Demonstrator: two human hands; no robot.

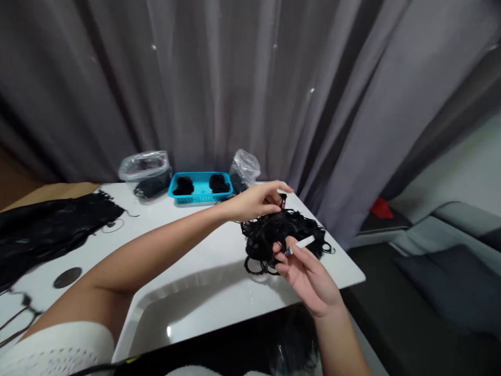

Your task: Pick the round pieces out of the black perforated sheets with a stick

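- At far left, a long swathe of black wavy hair (47, 230) lies spread on a white table (344, 269), beside one dark round disc (67, 277).
- Behind it, a clear plastic bag (144, 175) stands with dark contents inside.
- Next along, a turquoise plastic basket (200, 187) holds two black hair bundles (183, 185), set apart; neither hand touches them.
- Just right of the basket stands a second clear plastic bag (245, 169), making two bags in all.
- The left hand (254, 202), reaching across, closes its fingers on the top of a black curly hair piece (279, 237), the only one in hand, near the table's far right corner.
- The right hand (309, 277), fingers together, clamps one small white tube (301, 244) with a metallic tip, just beside the hair piece.
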